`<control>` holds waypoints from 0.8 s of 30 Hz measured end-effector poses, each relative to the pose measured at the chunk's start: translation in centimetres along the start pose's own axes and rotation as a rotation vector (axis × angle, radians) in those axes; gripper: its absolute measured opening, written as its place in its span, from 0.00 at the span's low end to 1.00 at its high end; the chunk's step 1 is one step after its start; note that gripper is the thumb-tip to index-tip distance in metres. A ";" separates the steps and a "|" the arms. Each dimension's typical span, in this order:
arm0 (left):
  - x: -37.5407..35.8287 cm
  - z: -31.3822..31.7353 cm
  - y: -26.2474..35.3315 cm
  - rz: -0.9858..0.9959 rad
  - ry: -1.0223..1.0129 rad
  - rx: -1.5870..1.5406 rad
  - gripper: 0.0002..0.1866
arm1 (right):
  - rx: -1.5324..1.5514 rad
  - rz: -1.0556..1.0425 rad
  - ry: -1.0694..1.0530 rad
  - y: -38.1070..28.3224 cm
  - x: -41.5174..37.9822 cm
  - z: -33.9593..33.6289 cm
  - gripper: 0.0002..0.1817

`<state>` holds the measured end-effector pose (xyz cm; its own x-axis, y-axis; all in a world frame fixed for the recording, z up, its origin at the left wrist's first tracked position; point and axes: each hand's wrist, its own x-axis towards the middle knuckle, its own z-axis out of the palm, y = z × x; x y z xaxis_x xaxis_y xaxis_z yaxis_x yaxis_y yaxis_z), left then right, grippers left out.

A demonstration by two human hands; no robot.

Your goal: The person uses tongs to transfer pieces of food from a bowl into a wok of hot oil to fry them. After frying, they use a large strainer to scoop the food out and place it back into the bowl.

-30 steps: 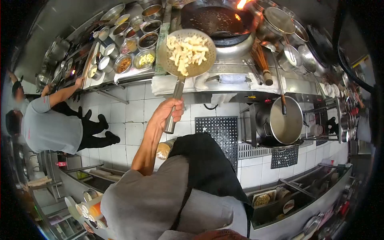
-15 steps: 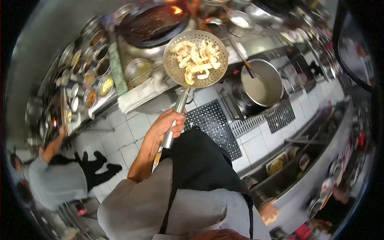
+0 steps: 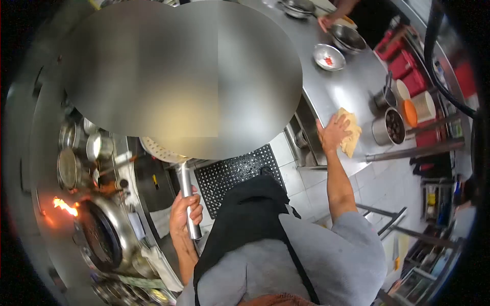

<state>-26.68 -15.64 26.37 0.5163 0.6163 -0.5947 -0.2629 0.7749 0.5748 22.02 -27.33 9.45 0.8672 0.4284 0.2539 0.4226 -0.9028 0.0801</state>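
Observation:
My left hand [image 3: 185, 210] grips the steel handle of a perforated skimmer [image 3: 158, 151]; only the rim of its bowl shows below a large blurred patch, so its contents are hidden. My right hand [image 3: 333, 132] lies flat on a tan cloth [image 3: 351, 133] at the near edge of a steel counter [image 3: 332, 86]. I wear a grey shirt and a black apron.
A wok [image 3: 99, 239] sits on a burner with a flame [image 3: 64, 206] at the lower left. On the counter stand a small bowl with red bits [image 3: 328, 56], a dark-filled pot [image 3: 389, 127] and lidded tubs [image 3: 414, 108]. Another person's hand [image 3: 326, 21] rests at the counter's far end. A black floor mat [image 3: 240, 173] lies ahead.
I have turned away from the stove to the steel counter. My right hand came into view and landed on the cloth. The skimmer stays in my left hand, its bowl now hidden.

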 end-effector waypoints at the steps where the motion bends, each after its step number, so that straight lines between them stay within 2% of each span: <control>1: 2.1 2.4 0.7 -0.053 -0.009 0.053 0.14 | 0.055 -0.009 0.049 -0.1 0.6 0.6 0.40; 2: 5.3 6.5 -0.5 -0.095 0.002 0.124 0.13 | 0.078 0.027 0.010 1.3 2.2 3.8 0.40; 3: 6.7 7.7 -0.4 -0.125 -0.029 0.154 0.13 | 0.151 0.007 0.052 1.6 2.0 4.1 0.38; 5: 8.3 8.8 0.5 -0.197 -0.123 0.175 0.12 | 0.253 0.017 0.133 0.9 1.0 2.1 0.32; 6: 8.8 9.2 1.0 -0.204 -0.143 0.183 0.12 | 0.244 0.034 0.143 0.8 1.0 1.1 0.32; 8: 10.1 10.5 1.4 -0.266 -0.204 0.240 0.12 | 0.607 0.128 0.188 0.5 2.1 -0.3 0.29; 9: 10.9 11.7 1.4 -0.265 -0.219 0.286 0.12 | 0.672 0.151 0.173 0.5 3.9 -1.0 0.27; 11: 12.8 14.9 1.1 -0.273 -0.222 0.367 0.12 | 0.946 0.327 0.020 0.2 9.2 0.3 0.29; 13: 14.4 18.0 0.9 -0.262 -0.231 0.454 0.11 | 0.950 0.482 -0.005 -0.6 14.8 4.1 0.30; 14: 15.3 19.3 0.6 -0.259 -0.226 0.453 0.11 | 0.954 0.479 -0.010 -1.0 16.2 2.9 0.30; 16: 17.0 22.0 0.0 -0.230 -0.281 0.536 0.10 | 1.441 0.742 -0.405 -1.6 18.8 0.5 0.28; 17: 18.1 23.3 -0.2 -0.226 -0.280 0.539 0.10 | 1.446 0.739 -0.405 -1.8 19.6 1.3 0.28; 19: 20.2 25.5 -0.9 -0.198 -0.369 0.625 0.10 | 1.769 0.653 -0.501 -2.3 20.5 3.1 0.22; 20: 21.1 26.7 -1.3 -0.195 -0.367 0.624 0.10 | 1.770 0.649 -0.503 -2.4 20.7 3.1 0.22; 22: 22.6 28.8 -2.1 -0.146 -0.346 0.709 0.09 | 1.790 0.513 -0.575 -2.5 19.9 2.9 0.18; 24: 24.9 29.9 -3.3 -0.089 -0.342 0.799 0.10 | 1.795 0.540 -0.584 -2.9 18.7 0.5 0.18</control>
<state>11.39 -7.05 26.52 0.7575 0.3831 -0.5287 0.3743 0.4087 0.8324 37.10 -16.71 13.51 0.7831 0.4645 -0.4135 -0.4638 -0.0068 -0.8859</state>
